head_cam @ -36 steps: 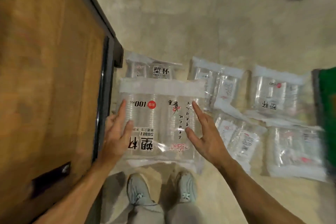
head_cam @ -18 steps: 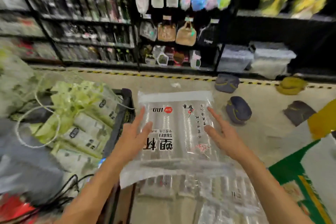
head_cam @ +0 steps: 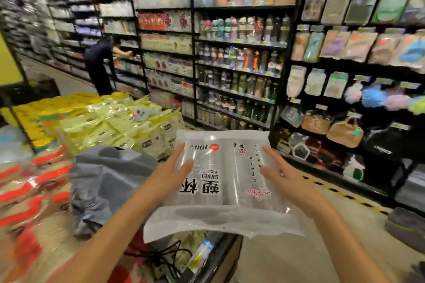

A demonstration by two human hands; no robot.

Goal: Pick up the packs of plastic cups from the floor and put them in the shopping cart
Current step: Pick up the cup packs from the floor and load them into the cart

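A clear pack of plastic cups (head_cam: 220, 179) with black characters and a red dot is held up in front of me, above the near right corner of the shopping cart (head_cam: 222, 251). My left hand (head_cam: 167, 177) grips its left edge with the thumb on top. My right hand (head_cam: 285, 177) grips the right edge the same way. The other fingers are hidden under the pack. The packs on the floor are out of view.
The cart holds yellow-green packs (head_cam: 110, 124), a grey bag (head_cam: 105, 181) and red-and-white packs (head_cam: 27, 190). Black store shelves (head_cam: 236, 64) with bottles and bags line the aisle ahead and right. A person (head_cam: 99, 64) stands at the shelves far left. Grey items (head_cam: 404, 225) lie on the floor at right.
Both hands lifted the pack from the floor to chest height. My view rose from the floor to the aisle, and the pack now hangs over the cart's corner.
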